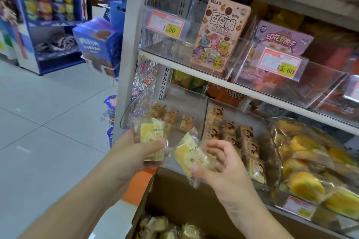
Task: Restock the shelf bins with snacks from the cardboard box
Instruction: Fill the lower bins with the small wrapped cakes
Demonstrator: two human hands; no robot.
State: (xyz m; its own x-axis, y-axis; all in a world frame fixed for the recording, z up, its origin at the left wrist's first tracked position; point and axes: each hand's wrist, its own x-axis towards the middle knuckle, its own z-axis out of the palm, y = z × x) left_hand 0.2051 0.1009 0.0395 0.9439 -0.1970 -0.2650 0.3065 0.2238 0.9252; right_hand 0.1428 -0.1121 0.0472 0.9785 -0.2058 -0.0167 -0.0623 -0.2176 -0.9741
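My left hand (134, 153) grips a stack of yellow wrapped cake snacks (152, 134) just in front of the leftmost clear bin (186, 99) on the lower shelf. My right hand (223, 163) pinches another yellow wrapped cake (191, 158) between thumb and fingers, held over the bin's front edge. That bin holds a few brown-topped cakes (171, 114) at its back. The open cardboard box (174, 196) sits below my hands, with several wrapped snacks (167, 229) in its bottom.
The neighbouring bin holds several brown-and-cream packets (233, 132); farther right lie yellow-green rolls (307, 184). The upper shelf has clear bins with a pink cartoon box (219, 33) and price tags (167, 23). A grey shelf post (128, 44) stands left, with tiled floor (48, 122) beyond.
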